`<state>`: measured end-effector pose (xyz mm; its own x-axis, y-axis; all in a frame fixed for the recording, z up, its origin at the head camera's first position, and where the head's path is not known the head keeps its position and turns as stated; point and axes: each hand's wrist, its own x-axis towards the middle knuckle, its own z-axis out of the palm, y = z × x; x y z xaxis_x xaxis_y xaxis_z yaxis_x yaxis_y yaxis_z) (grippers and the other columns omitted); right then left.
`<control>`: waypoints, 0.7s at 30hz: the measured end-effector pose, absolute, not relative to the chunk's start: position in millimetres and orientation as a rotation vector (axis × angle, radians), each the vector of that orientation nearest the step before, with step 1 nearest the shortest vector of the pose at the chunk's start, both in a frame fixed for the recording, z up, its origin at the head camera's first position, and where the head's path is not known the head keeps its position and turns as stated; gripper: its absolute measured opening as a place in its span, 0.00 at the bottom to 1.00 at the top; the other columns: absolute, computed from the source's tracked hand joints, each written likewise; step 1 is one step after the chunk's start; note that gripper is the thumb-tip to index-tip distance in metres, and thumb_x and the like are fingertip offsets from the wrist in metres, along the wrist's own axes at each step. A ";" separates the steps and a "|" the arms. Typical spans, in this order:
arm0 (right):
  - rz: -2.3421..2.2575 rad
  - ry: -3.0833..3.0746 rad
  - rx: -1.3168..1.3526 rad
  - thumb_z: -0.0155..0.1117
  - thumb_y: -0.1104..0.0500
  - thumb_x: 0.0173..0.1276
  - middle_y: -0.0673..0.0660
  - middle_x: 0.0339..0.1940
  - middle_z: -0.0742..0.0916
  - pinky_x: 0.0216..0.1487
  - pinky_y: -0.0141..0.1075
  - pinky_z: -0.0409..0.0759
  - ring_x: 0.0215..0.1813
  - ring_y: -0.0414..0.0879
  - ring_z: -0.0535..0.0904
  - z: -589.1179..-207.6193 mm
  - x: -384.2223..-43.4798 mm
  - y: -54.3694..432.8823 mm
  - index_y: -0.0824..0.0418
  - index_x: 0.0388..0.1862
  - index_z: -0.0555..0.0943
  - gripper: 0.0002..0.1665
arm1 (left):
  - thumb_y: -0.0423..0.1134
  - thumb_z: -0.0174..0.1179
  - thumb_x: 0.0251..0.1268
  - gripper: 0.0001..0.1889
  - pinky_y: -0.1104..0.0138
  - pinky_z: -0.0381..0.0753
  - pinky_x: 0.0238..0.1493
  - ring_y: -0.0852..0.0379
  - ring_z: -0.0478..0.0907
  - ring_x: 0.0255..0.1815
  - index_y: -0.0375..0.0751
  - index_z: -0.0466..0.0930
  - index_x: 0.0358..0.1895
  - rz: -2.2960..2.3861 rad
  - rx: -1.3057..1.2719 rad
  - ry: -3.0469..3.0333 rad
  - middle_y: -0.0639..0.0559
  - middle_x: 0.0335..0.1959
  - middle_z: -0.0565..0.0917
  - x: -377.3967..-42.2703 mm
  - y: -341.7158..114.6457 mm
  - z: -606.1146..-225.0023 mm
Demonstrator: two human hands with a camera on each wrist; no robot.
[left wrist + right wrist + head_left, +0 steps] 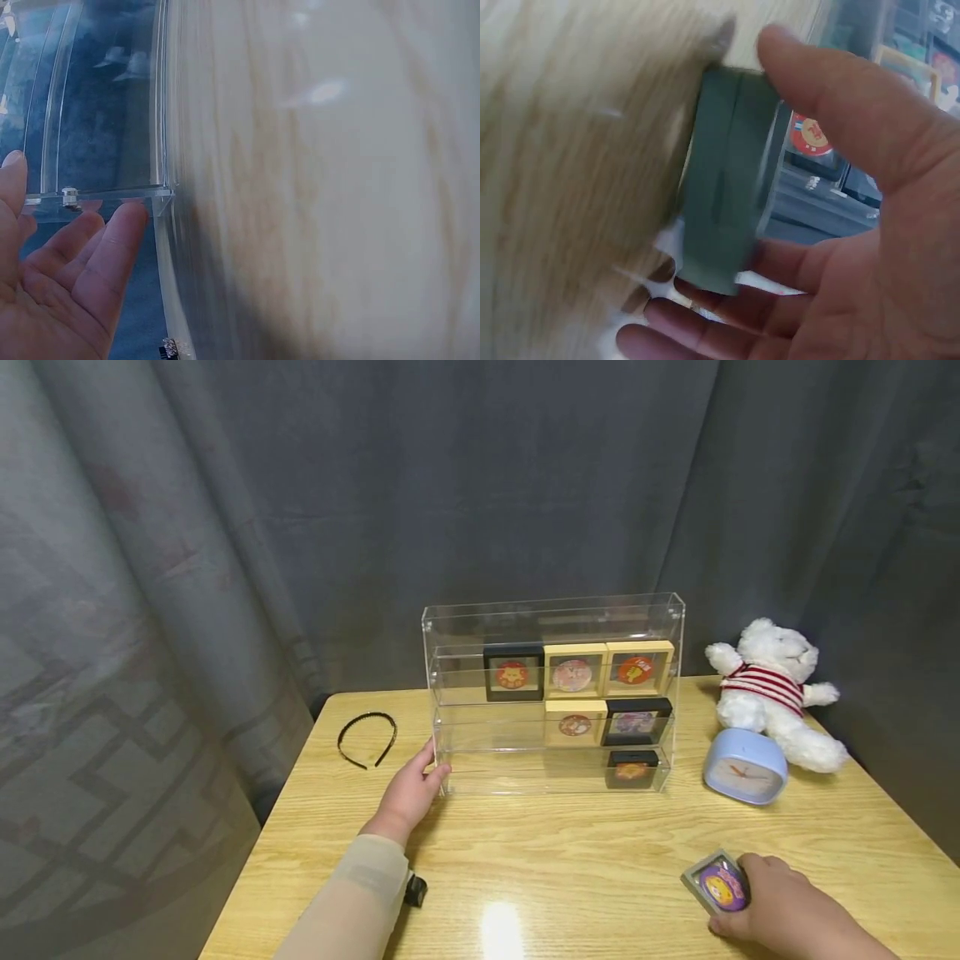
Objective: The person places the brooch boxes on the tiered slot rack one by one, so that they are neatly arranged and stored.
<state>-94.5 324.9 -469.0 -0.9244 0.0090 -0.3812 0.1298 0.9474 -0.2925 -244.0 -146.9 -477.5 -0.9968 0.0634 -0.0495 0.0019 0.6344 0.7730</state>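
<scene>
A clear acrylic display rack (487, 728) with stepped tiers stands upright on the table. My left hand (408, 793) holds its lower left side, the thumb at the front and the fingers along the side wall; the left wrist view shows fingertips against the clear panel (112, 196). At the table's front right, my right hand (783, 906) grips a small grey square frame (702, 890) with a round purple and yellow badge inside. The right wrist view shows that frame (724, 180) edge-on between thumb and fingers.
Black frames (513, 693) and cream frames (575, 647) with round badges sit on the rack's tiers, mostly toward the right. A black headband (367, 716) lies left of the rack. Right of it are a blue clock (742, 743) and a white teddy bear (765, 685). Curtains hang behind.
</scene>
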 end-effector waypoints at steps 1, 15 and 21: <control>-0.460 2.739 0.085 0.78 0.30 0.43 0.58 0.37 0.80 0.34 0.49 0.79 0.36 0.50 0.76 -467.8 -94.9 323.9 0.78 0.56 0.71 0.60 | 0.62 0.52 0.71 0.35 0.45 0.75 0.58 0.44 0.76 0.61 0.71 0.50 0.78 1.314 0.053 2.772 0.48 0.73 0.67 -244.2 -147.1 -477.5; -1.119 3.052 -0.412 0.81 0.71 0.47 0.59 0.41 0.82 0.32 0.34 0.82 0.34 0.42 0.80 -421.5 -145.4 286.3 0.65 0.70 0.67 0.50 | 0.61 0.53 0.72 0.35 0.45 0.75 0.57 0.44 0.76 0.60 0.70 0.52 0.78 1.320 0.047 2.776 0.47 0.73 0.67 -244.1 -147.6 -476.7; -1.185 3.147 -0.359 0.78 0.64 0.57 0.61 0.45 0.81 0.33 0.35 0.81 0.38 0.48 0.81 -412.1 -175.3 269.9 0.57 0.73 0.70 0.45 | 0.61 0.53 0.72 0.34 0.46 0.76 0.57 0.43 0.76 0.61 0.70 0.51 0.78 1.324 0.053 2.770 0.47 0.73 0.67 -243.9 -146.3 -475.1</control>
<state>-175.3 269.9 -412.1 -0.9491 -0.1113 0.2946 -0.2780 0.7359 -0.6174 -243.9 -146.3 -475.1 -0.9969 0.0618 -0.0488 0.0009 0.6283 0.7780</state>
